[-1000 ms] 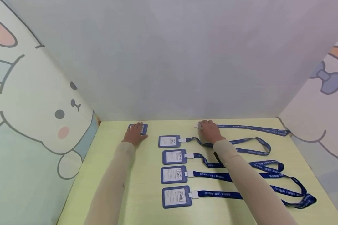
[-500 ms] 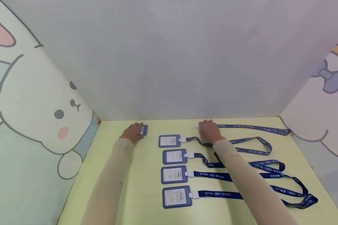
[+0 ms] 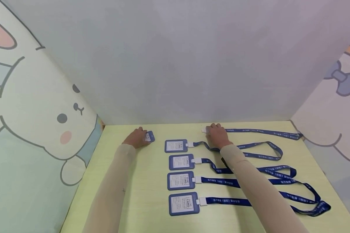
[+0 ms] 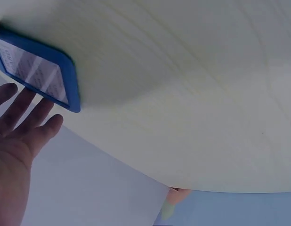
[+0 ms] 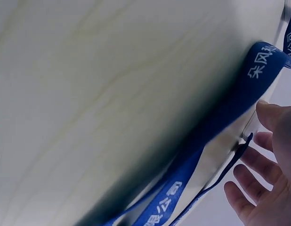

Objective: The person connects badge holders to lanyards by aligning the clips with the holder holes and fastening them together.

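My left hand pinches a blue card holder near the table's back left. In the left wrist view, that card holder is tilted, its far edge by the thumb and its near edge at the fingertips. At the back right, my right hand grips the end of a dark blue lanyard, whose white clip pokes out left of the fingers. The right wrist view has the thumb and index finger meeting around the clip end, while the other fingers are loosely bent. No strap joins this card holder and lanyard.
Several blue card holders lie in a column on the pale yellow table, each clipped to a lanyard running right. My right forearm crosses over these straps. A grey wall rises behind the table, with rabbit-painted walls on both sides.
My left hand has gone from lying over the flat card holder to pinching it, and the holder has turned and tilted. The right hand stays at the lanyard's clip.
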`<state>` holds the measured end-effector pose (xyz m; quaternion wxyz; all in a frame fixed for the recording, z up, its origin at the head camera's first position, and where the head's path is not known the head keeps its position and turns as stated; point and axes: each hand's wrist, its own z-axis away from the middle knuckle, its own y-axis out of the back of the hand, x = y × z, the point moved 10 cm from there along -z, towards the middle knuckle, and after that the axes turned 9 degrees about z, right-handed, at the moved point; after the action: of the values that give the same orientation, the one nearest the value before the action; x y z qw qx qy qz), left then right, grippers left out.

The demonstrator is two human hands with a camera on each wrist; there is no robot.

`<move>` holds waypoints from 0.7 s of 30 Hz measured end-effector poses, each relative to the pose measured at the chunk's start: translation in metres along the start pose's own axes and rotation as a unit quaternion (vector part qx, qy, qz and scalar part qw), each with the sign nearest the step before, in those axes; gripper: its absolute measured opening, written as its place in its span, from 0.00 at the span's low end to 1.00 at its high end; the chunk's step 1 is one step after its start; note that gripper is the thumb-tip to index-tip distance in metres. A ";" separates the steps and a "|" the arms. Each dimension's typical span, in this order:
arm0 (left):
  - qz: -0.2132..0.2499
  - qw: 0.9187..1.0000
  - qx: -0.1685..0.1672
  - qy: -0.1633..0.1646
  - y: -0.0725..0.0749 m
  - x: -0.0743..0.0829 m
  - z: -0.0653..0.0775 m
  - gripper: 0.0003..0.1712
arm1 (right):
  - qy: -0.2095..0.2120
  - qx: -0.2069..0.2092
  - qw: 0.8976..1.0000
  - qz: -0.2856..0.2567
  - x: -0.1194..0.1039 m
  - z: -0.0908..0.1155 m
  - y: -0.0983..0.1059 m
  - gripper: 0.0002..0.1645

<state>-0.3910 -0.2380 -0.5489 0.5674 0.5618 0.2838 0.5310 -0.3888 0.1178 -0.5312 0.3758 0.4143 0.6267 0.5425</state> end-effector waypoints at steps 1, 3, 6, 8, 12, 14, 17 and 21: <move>-0.005 1.000 0.004 -0.004 0.000 0.001 0.000 0.38 | 0.001 0.002 1.000 0.002 0.000 0.000 0.000 0.19; -0.010 1.000 0.011 -0.008 0.001 0.002 0.000 0.38 | 0.001 0.005 1.000 0.005 0.000 -0.001 -0.002 0.19; -0.011 1.000 0.022 -0.008 0.001 0.002 0.001 0.38 | 0.002 0.008 1.000 0.005 0.000 -0.002 -0.004 0.19; -0.010 1.000 0.028 -0.003 0.000 0.001 0.001 0.38 | 0.001 0.006 1.000 -0.002 0.000 -0.003 -0.006 0.19; -0.012 0.999 0.043 -0.001 -0.003 0.002 0.001 0.40 | -0.004 0.009 1.000 -0.015 0.000 -0.003 -0.008 0.18; -0.012 0.999 0.049 -0.001 -0.004 0.006 0.000 0.40 | -0.005 0.014 1.000 -0.017 0.000 -0.003 -0.007 0.16; -0.017 0.998 0.054 -0.003 -0.006 0.013 -0.001 0.41 | -0.011 0.008 1.000 -0.025 0.002 -0.004 -0.008 0.17; -0.026 0.998 0.064 -0.008 -0.006 0.026 -0.003 0.42 | -0.041 -0.019 0.996 -0.077 0.007 -0.004 -0.011 0.16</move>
<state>-0.3847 -0.2114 -0.5480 0.5459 0.5940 0.3269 0.4921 -0.3964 0.1216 -0.5422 0.4498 0.3794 0.6302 0.5066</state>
